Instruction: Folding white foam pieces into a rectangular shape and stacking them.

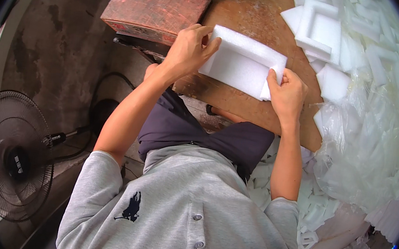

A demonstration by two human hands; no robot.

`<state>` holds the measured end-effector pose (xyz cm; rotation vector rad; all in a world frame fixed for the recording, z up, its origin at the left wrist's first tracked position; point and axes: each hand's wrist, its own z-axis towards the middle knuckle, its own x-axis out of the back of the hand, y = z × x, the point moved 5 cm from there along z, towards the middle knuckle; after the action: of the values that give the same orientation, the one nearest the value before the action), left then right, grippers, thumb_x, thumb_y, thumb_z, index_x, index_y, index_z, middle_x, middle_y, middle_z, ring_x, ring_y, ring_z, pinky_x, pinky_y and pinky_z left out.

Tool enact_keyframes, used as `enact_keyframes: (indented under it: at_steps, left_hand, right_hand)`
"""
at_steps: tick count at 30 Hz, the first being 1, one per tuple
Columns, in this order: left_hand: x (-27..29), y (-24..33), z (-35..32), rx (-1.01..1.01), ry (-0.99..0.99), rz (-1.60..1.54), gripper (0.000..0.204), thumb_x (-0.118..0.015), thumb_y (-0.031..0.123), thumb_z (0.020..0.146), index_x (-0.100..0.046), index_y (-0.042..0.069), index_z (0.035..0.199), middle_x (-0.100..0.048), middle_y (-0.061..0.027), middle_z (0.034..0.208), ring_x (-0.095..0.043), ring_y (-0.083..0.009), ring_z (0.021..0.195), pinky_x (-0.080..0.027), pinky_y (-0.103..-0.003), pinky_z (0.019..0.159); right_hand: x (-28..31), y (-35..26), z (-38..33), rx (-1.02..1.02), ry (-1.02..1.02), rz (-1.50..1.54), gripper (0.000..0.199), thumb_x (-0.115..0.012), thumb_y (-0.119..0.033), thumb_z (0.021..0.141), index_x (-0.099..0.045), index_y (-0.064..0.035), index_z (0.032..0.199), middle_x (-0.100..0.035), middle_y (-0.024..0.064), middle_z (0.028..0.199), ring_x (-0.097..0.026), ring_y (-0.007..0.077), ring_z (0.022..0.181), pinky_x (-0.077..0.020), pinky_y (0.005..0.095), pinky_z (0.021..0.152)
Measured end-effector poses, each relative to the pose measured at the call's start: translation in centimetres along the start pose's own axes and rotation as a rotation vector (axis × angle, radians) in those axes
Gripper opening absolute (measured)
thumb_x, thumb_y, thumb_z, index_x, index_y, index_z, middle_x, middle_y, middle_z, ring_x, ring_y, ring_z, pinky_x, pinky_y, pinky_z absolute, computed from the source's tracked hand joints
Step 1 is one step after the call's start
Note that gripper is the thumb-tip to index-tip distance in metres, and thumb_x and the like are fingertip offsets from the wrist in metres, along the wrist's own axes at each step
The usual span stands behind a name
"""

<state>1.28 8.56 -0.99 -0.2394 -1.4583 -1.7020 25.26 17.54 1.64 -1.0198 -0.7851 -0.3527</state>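
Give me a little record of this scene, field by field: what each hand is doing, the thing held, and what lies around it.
Left hand: grips the left end of the white rectangular foam piece
Right hand: pinches the piece's lower right corner
Surface: worn brown wooden table
Behind: rusty red metal block
To the right: heap of white foam pieces, clear plastic sheeting
On the floor, left: black standing fan

A white foam sheet (242,63) lay flat on the brown wooden table (251,12), its far edge folded up, gripped at both short ends.
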Motion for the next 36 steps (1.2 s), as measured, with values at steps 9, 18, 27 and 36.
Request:
enact_keyframes:
  at_steps: [9, 18, 27, 36]
  left_hand:
    - [-0.1, -0.1, -0.2, -0.032, -0.002, 0.043, 0.028, -0.070, 0.016, 0.091, -0.066, -0.006, 0.108, -0.059, -0.0180, 0.080, -0.058, -0.0283, 0.067, -0.049, -0.037, 0.066]
    - [-0.4, 0.7, 0.0, -0.055, -0.013, 0.106, 0.025, -0.068, 0.017, 0.091, -0.065, -0.006, 0.101, -0.060, -0.0208, 0.083, -0.059, -0.0379, 0.071, -0.048, -0.043, 0.067]
    - [-3.0, 12.6, -7.5, -0.362, 0.075, 0.174, 0.046, -0.067, 0.019, 0.076, -0.061, 0.002, 0.118, -0.057, -0.0177, 0.101, -0.058, -0.0337, 0.084, -0.048, -0.043, 0.065]
    - [-5.0, 12.3, -4.0, -0.644, -0.026, 0.009, 0.044, -0.061, 0.024, 0.081, -0.063, 0.005, 0.120, -0.057, -0.0180, 0.125, -0.047, -0.0404, 0.129, -0.035, -0.057, 0.111]
  right_hand:
    - [-0.8, 0.7, -0.4, -0.019, -0.009, 0.006, 0.031, -0.075, -0.018, 0.079, -0.058, 0.0032, 0.065, -0.060, 0.0184, 0.062, -0.059, 0.0345, 0.054, -0.0456, 0.0425, 0.053]
    - [-1.5, 1.0, 0.0, 0.016, -0.001, -0.075, 0.031, -0.073, -0.017, 0.080, -0.056, 0.0040, 0.064, -0.059, 0.0202, 0.061, -0.058, 0.0388, 0.055, -0.0455, 0.0446, 0.055]
    - [1.9, 2.7, 0.6, -0.006, -0.106, -0.300, 0.033, -0.072, -0.018, 0.078, -0.050, 0.0024, 0.063, -0.045, 0.0181, 0.055, -0.041, 0.0281, 0.046, -0.0354, 0.0428, 0.049]
    - [1.9, 5.3, -0.8, -0.044, -0.098, -0.166, 0.036, -0.070, -0.018, 0.080, -0.046, 0.0037, 0.064, -0.045, 0.0157, 0.056, -0.038, 0.0266, 0.048, -0.0337, 0.0416, 0.049]
